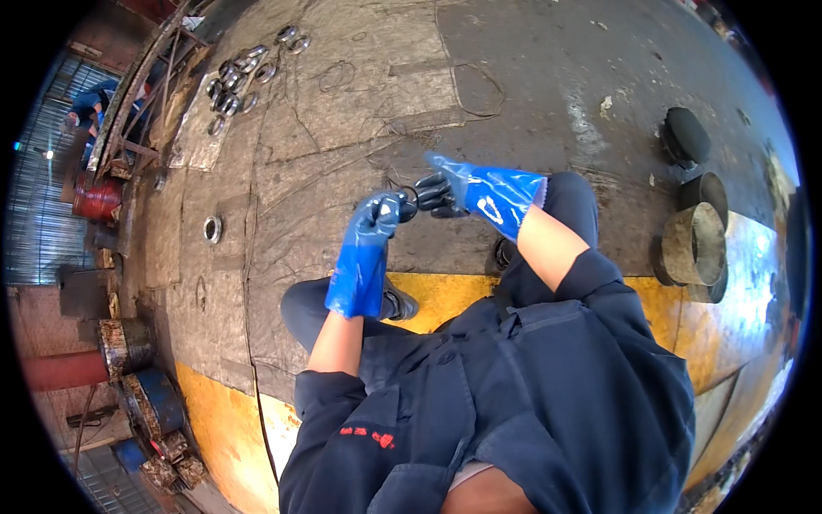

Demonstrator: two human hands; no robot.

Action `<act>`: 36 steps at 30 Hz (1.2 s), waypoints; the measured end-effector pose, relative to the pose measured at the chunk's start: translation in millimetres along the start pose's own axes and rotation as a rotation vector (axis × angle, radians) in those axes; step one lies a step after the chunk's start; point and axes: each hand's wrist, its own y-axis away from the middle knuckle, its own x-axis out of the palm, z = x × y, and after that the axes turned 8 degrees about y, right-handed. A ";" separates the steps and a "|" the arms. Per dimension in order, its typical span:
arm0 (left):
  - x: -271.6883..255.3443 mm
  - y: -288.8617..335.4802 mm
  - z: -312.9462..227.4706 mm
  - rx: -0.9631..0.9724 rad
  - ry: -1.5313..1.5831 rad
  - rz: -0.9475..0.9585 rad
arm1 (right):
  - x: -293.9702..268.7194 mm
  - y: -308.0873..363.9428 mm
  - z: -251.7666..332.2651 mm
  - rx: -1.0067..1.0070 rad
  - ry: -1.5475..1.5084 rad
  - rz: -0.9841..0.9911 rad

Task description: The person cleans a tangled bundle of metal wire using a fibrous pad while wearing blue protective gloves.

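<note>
Both my hands wear long blue rubber gloves and meet in front of my knees, above the floor. My left hand [381,212] is closed, with its fingers curled round a thin dark wire [401,185] that bends up between the hands. The part inside the fist is hidden. Just to the right, my right hand [447,190] is open, its dark-stained fingers stretched toward the left one and its thumb raised and slightly blurred. Whether the right fingers touch the wire I cannot tell. One shiny metal ring [212,229] lies on the matting to the left.
Several metal rings [229,81] lie heaped at the far left on worn matting [300,111]. Loose wire [484,94] trails over the floor. At the right stand an open round can [695,244] and a black round object [687,137]. Another person [90,107] is beyond a metal frame.
</note>
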 end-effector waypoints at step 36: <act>-25.9 -93.5 -63.3 0.574 -0.438 -0.156 | 56.3 40.7 76.3 -1.030 1.172 -0.064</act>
